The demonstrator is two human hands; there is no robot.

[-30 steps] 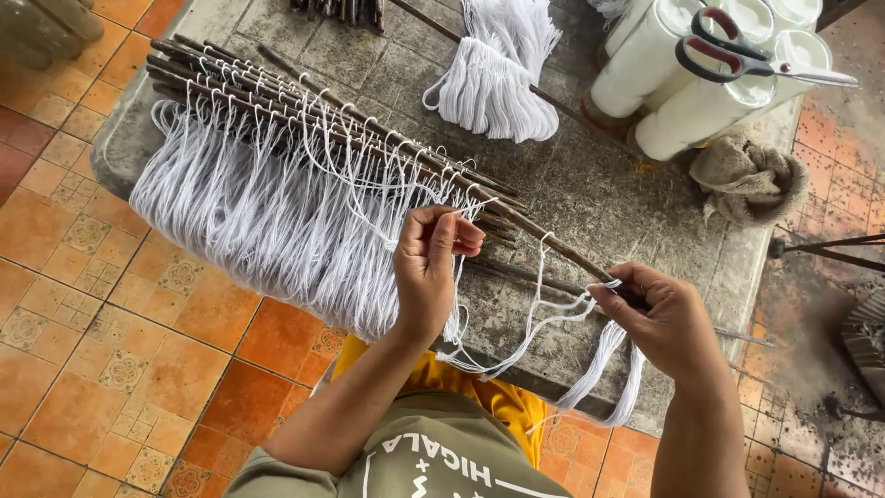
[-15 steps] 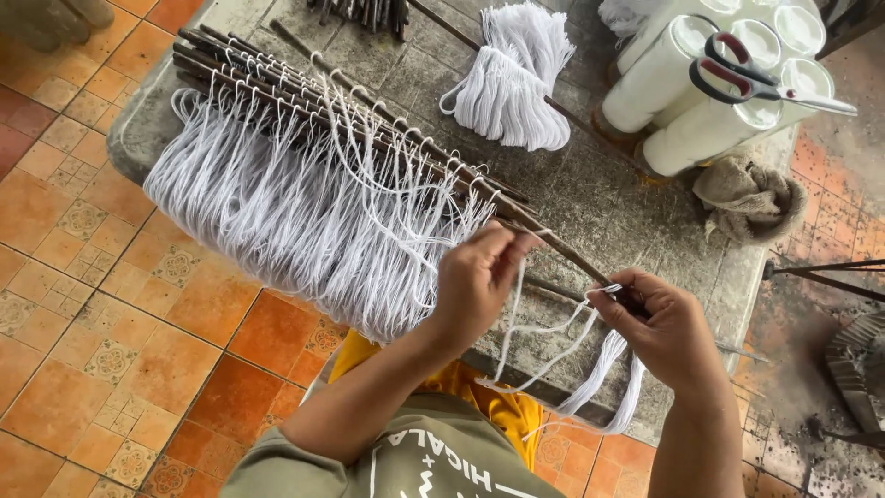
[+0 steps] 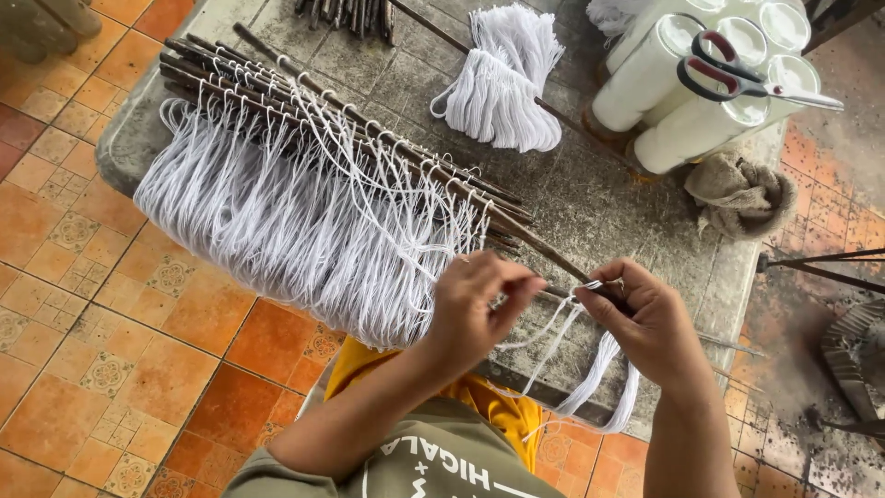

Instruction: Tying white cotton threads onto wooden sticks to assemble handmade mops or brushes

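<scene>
A bundle of thin dark sticks (image 3: 304, 120) lies across a grey stone slab (image 3: 590, 203), with many white cords (image 3: 277, 221) looped over them and hanging off the near edge. My left hand (image 3: 479, 309) pinches a white cord beside the stick's near end. My right hand (image 3: 650, 318) grips the end of one stick, and a loose hank of white cord (image 3: 590, 387) hangs below it. Cord strands run between the two hands.
A loose bundle of white cord (image 3: 502, 88) lies further back on the slab. White spools (image 3: 691, 83) stand at the back right with red-handled scissors (image 3: 737, 78) on top. A crumpled brown cloth (image 3: 737, 194) lies beside them. Orange floor tiles (image 3: 92, 295) spread to the left.
My left hand has moved right, from the hanging cords toward my right hand, drawing a cord with it. The right hand has stayed on the stick's end.
</scene>
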